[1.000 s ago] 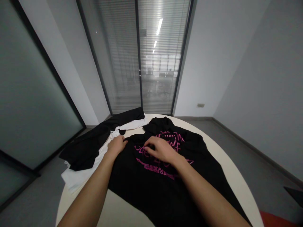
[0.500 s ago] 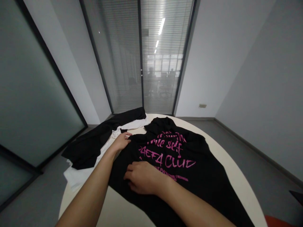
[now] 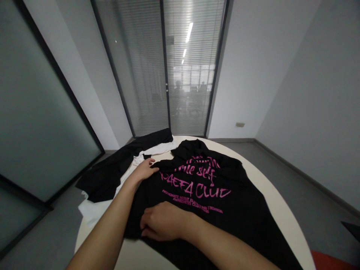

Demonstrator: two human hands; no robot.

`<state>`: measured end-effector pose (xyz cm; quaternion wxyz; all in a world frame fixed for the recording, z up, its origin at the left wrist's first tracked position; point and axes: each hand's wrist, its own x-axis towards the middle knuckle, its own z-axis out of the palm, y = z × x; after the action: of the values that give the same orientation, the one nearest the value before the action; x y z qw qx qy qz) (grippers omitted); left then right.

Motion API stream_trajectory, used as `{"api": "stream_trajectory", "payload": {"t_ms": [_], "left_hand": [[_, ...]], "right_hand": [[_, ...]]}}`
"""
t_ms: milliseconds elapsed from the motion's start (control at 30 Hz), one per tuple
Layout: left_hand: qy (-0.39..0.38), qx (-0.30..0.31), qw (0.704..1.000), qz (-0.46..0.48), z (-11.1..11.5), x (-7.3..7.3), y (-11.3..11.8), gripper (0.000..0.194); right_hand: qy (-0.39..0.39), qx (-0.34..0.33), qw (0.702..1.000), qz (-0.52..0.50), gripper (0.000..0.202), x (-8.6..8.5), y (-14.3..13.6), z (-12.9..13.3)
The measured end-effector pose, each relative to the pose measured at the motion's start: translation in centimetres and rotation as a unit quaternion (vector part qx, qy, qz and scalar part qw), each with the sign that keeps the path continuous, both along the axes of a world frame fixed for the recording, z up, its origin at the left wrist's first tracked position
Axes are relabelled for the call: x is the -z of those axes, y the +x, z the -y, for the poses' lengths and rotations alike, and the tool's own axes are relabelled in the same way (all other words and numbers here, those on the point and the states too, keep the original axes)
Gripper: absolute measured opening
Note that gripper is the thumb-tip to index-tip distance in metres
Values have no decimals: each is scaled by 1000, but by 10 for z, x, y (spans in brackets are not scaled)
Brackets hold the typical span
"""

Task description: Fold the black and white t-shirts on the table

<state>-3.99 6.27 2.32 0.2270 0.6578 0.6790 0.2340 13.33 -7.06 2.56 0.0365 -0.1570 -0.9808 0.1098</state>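
Observation:
A black T-shirt (image 3: 239,210) with pink lettering lies spread over the table, its collar toward the far side. My left hand (image 3: 144,170) is at its left shoulder and sleeve area, thumb and fingers closed on the cloth there. Lower down, below the lettering, my right hand (image 3: 161,222) has its fingers curled on the left side of the shirt, gripping fabric. The fingertips of the right hand are partly hidden. Just left of my left hand lie a white garment (image 3: 95,210) and a black garment (image 3: 107,180) on top of it.
The round cream table (image 3: 277,198) has a curved edge on the right. Beyond it stand a glass partition with blinds (image 3: 188,101) and grey walls. A frosted glass panel (image 3: 42,112) is on the left. Something red (image 3: 332,260) shows at the lower right.
My right hand has moved toward me and slightly left, drawing the shirt's left side with it. More of the small pink print shows. My left hand has hardly moved.

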Motion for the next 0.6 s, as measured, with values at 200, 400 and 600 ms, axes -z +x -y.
{"api": "stream_trajectory", "payload": {"t_ms": [200,400,600], "left_hand": [[-5,95,990,-100,5,-9,4,71],[29,111,982,-148,6,1,25,40],[114,150,967,-173,7,5,39,59]], "right_hand": [[-62,-127,989,-28,29,3,-26,31],[71,-180,978,-72,37,14,-8,42],[182,-188,963,-61,44,58,-4,47]]}}
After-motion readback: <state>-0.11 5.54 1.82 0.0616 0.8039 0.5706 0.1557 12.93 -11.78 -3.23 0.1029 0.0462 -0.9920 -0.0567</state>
